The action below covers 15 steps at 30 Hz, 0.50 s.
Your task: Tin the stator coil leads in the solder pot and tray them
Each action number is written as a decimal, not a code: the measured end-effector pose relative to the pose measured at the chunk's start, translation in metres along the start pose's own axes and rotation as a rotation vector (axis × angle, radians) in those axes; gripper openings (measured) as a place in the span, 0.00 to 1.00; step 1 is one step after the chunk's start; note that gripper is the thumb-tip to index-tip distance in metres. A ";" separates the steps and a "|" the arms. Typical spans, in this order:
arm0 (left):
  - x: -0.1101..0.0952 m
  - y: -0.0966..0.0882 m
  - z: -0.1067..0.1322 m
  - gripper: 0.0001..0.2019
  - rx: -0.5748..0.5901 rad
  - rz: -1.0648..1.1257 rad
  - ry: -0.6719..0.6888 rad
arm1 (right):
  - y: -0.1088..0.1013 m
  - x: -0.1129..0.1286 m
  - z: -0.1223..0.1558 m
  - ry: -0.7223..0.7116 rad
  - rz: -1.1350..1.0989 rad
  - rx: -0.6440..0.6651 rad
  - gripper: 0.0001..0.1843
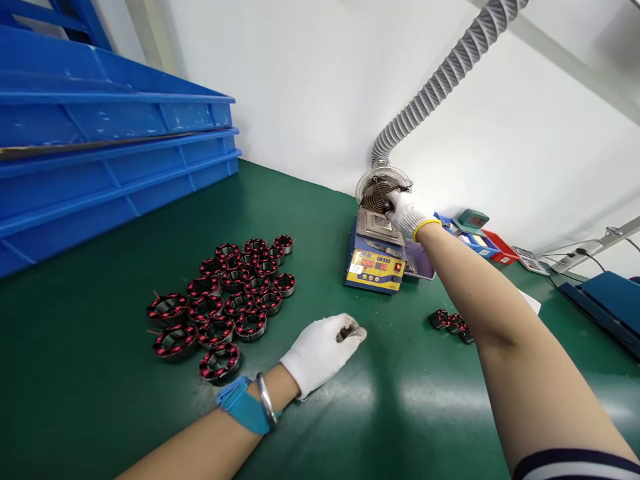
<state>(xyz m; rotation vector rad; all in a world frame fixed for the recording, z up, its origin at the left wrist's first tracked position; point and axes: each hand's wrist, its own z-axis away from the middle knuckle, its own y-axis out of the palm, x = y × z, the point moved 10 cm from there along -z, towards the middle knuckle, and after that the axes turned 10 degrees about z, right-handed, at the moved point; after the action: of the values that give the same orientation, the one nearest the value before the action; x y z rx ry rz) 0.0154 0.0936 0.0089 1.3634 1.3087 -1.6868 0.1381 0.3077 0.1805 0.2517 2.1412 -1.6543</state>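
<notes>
My left hand (325, 352), in a white glove with grimy fingertips, is low over the green table with its fingers curled and pinched together; whatever is between them is hidden. Stretched forward, my right hand (409, 212), also gloved, is closed above the blue-and-yellow solder pot (376, 270). Something dark shows at its fingertips, too covered to name. Just behind those fingers stands the round fume intake (375, 195) with its wire grille. Several ring-shaped motor stators (239, 303) with red-and-black windings are grouped left of my left hand.
Blue crates (115, 173) are stacked at the left. A grey flexible duct (440, 83) rises from the intake. More small stators (454, 323) lie right of the pot. Behind my right arm are a purple tray (421, 261), a red bin (500, 248) and a power strip (575, 257).
</notes>
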 end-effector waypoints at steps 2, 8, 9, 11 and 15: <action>0.001 0.000 0.000 0.14 0.001 -0.002 -0.005 | 0.005 0.002 -0.001 0.024 0.031 0.039 0.23; 0.002 0.001 0.000 0.13 0.008 0.006 -0.019 | 0.014 0.009 0.000 0.014 0.039 0.052 0.23; 0.002 0.001 0.000 0.13 0.009 0.006 -0.020 | 0.015 0.010 0.000 0.011 0.034 0.054 0.23; 0.002 0.001 0.000 0.13 0.010 0.004 -0.020 | 0.016 0.010 0.001 0.008 0.026 0.060 0.23; 0.002 0.000 0.000 0.14 0.007 0.009 -0.012 | 0.012 0.010 0.003 0.008 0.018 0.060 0.23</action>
<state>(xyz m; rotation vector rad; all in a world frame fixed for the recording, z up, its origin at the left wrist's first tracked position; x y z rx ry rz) 0.0154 0.0942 0.0073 1.3590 1.2887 -1.6932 0.1348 0.3073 0.1652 0.2956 2.0911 -1.7117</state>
